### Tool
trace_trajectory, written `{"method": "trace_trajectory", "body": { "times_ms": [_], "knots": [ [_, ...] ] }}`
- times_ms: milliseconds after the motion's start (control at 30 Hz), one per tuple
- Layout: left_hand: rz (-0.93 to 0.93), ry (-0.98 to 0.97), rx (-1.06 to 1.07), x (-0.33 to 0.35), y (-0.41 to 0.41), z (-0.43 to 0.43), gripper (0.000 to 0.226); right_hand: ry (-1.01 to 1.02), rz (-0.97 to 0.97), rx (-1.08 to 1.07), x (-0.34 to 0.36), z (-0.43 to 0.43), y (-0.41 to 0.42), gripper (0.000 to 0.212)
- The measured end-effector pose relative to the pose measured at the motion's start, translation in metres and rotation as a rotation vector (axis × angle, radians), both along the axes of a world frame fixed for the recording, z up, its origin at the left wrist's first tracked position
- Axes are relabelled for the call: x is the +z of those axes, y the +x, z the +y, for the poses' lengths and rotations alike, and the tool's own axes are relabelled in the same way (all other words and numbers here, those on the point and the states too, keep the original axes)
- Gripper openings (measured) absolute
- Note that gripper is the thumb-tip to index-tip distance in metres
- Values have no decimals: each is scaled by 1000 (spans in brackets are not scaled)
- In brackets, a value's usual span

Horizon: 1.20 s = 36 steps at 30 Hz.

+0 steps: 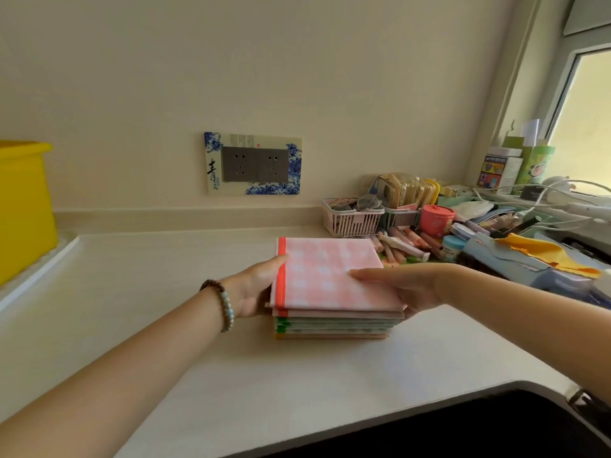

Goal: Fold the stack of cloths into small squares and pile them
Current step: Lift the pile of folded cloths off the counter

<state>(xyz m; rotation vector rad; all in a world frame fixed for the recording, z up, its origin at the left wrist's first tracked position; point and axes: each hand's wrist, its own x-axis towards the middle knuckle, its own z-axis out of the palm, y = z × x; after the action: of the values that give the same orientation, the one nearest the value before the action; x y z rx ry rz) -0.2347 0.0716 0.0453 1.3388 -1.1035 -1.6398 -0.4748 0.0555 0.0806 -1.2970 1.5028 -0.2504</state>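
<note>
Left hand (pixel 253 289), right hand (pixel 413 285): cloth stack (pixel 330 279) held between.

Soft daylight from two o'clock, with wide-angle bend at the rim.

We see the window (pixel 587 123) blown out to pale glare, its light spreading evenly over the wall (pixel 297 61) and the bench (pixel 165 325). Shadows are faint, only a thin one at the foot of the stack of cloths (pixel 330 276). Straight lines bow toward the borders. The whole picture looks slightly soft to us, the clutter (pixel 429 223) at three o'clock smeared; five o'clock falls to black.
</note>
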Motion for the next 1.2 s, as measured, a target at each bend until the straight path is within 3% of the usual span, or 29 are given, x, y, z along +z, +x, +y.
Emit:
{"method": "trace_trajectory", "body": {
  "times_ms": [333, 667, 733, 800, 867, 933, 1100, 1200],
  "knots": [
    [-110, 38, 131, 0, 114, 45, 39, -14, 10, 237, -8, 13, 103, 79],
    [-283, -57, 191, -12, 112, 54, 52, 52, -215, 55, -21, 1, 111, 104],
    [-324, -92, 230, -15, 112, 57, 56, 45, -287, 41, -21, 12, 117, 95],
    [-346, -126, 255, -15, 110, 62, 54, 21, -375, 48, -21, 19, 122, 64],
    [-330, -153, 267, -14, 109, 68, 53, 9, -450, 43, -22, 21, 125, 34],
    [-288, -165, 264, -14, 111, 74, 51, -21, -485, 32, -22, 24, 128, 28],
    [-44, -183, 206, -13, 124, 80, 52, -150, -533, -37, -20, 26, 138, 68],
    [114, -189, 154, -6, 128, 84, 53, -231, -571, -38, -11, 28, 147, 59]
  ]
}}
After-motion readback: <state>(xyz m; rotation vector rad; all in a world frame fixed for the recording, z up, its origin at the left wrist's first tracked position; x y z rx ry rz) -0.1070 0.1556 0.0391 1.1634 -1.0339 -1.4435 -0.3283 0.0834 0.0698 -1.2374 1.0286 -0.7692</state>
